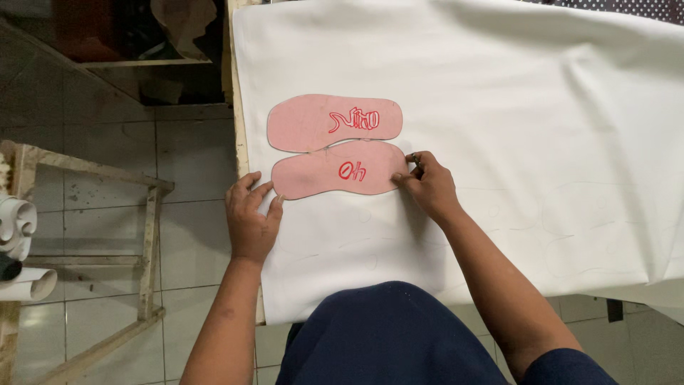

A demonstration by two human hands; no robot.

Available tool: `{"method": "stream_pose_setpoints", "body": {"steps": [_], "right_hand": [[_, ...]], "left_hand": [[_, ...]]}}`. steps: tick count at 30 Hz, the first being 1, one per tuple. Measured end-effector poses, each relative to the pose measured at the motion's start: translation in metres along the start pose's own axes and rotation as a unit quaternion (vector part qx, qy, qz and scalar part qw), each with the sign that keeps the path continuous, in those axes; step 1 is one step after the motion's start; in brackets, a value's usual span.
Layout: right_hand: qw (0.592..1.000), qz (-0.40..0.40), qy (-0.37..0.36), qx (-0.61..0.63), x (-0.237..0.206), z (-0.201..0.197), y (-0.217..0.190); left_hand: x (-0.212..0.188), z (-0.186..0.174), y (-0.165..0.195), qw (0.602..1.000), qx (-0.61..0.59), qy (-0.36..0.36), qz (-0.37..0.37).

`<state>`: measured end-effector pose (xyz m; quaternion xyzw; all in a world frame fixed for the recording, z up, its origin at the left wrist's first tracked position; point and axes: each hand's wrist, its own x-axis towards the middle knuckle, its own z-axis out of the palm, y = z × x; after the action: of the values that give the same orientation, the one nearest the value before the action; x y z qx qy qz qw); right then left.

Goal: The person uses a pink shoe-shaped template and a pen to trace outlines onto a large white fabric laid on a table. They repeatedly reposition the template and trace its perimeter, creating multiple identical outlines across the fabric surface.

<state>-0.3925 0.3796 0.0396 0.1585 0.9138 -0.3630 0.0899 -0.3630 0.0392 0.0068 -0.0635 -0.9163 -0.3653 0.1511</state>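
Two pink sole-shaped templates lie side by side on a large white sheet [513, 128] spread over a table. The far template [306, 121] and the near template [320, 175] both carry red handwriting. My left hand [251, 217] rests flat at the near template's left end, fingertips touching its edge. My right hand [427, 187] sits at the template's right end, fingers pinched around a small pen-like tool that is mostly hidden, its tip at the template's edge.
The sheet's left edge follows the table edge [239, 142]. Beyond it is a tiled floor [192, 214] with a wooden frame [149, 242] and white rolled tubes [18, 235] at far left. Faint traced outlines mark the sheet at right.
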Motion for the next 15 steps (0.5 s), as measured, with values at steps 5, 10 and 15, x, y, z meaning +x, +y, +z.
{"method": "stream_pose_setpoints", "body": {"steps": [5, 10, 15], "right_hand": [[0.999, -0.010, 0.011, -0.039, -0.001, 0.005, 0.005], [0.976, -0.123, 0.133, -0.118, -0.022, -0.004, 0.034], [0.957, -0.018, 0.171, -0.232, -0.051, -0.040, 0.083]], "left_hand": [[0.000, 0.000, 0.001, 1.000, 0.007, 0.000, 0.003], [-0.008, -0.001, 0.007, 0.998, 0.047, -0.028, -0.030], [-0.058, -0.002, 0.028, 0.972, 0.213, -0.096, -0.036]]}}
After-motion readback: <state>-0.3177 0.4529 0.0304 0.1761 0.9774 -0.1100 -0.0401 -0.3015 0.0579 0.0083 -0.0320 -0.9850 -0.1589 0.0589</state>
